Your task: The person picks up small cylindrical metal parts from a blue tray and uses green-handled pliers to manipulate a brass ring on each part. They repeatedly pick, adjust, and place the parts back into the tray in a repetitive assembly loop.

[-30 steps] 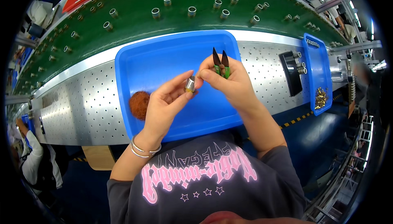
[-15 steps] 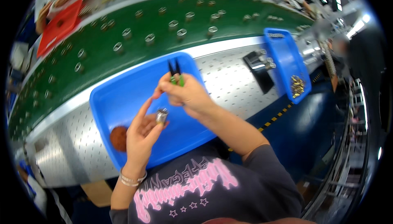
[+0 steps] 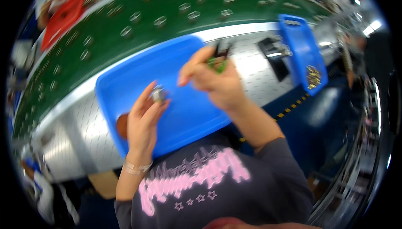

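My left hand is over the left part of a large blue tray, its fingers closed on a small silver metal cylinder. At the tray's upper right, my right hand grips green-handled pliers with dark jaws pointing up and away; motion blurs hand and pliers. The two hands are apart. Partly behind my left hand, a reddish-brown round thing lies in the tray.
Beyond the tray runs a green conveyor belt with several small metal cylinders. A blue bin with brass pieces and a black stand are at the right. Across the belt, a person's hands are by a red tray.
My right hand has moved right, away from my left hand, with the pliers in it. My left hand still has the metal cylinder. The whole view has shifted slightly.
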Demonstrator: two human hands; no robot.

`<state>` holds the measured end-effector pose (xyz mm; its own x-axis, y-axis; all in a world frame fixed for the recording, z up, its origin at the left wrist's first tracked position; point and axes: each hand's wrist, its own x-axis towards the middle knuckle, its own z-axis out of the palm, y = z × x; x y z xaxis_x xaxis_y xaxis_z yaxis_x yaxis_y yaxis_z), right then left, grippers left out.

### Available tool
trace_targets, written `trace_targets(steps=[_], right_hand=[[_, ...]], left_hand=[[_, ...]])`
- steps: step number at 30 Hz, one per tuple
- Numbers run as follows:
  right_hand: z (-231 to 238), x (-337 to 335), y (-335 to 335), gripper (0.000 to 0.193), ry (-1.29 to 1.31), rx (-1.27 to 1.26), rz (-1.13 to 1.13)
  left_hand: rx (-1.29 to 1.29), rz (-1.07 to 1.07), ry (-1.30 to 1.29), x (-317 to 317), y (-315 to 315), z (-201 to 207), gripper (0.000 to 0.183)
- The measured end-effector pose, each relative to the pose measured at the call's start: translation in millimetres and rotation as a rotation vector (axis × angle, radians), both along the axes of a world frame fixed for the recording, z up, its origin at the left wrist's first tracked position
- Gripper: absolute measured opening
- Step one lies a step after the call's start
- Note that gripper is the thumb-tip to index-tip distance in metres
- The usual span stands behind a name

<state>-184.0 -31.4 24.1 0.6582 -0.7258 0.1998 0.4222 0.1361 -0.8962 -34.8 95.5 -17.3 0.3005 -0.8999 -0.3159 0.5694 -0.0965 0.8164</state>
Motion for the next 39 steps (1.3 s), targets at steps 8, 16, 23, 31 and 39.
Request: trace_targets(steps=[8,16,23,31,39], right_hand=[[9.9,9.0,8.3,0.006,-0.036,-0.003,0.130],[21.3,13.6,6.6,0.009,-0.073,-0.098,0.072],[-3.4,15.9,4.6,0.022,0.372,-0.340,-0.032],[-22.7,23.1,20.8,0.017,0.646,-0.893,-0.166],[-24.3,21.0,18.7,0.012,0.634,-0.857,-0.171]], left_hand=[[-0.042,-0.037,0.006,2.4,4.7,-2.1,0.043],[-0.114,-0.105,-0.092,-2.1,3.5,-6.1,0.043],[-0.037,0.026,0.050,9.0,3.7,1.0,0.045],[-0.068,0.059,0.031,10.5,7.0,-1.6,0.045],[-0.087,0.074,0.003,7.7,4.3,3.1,0.042]])
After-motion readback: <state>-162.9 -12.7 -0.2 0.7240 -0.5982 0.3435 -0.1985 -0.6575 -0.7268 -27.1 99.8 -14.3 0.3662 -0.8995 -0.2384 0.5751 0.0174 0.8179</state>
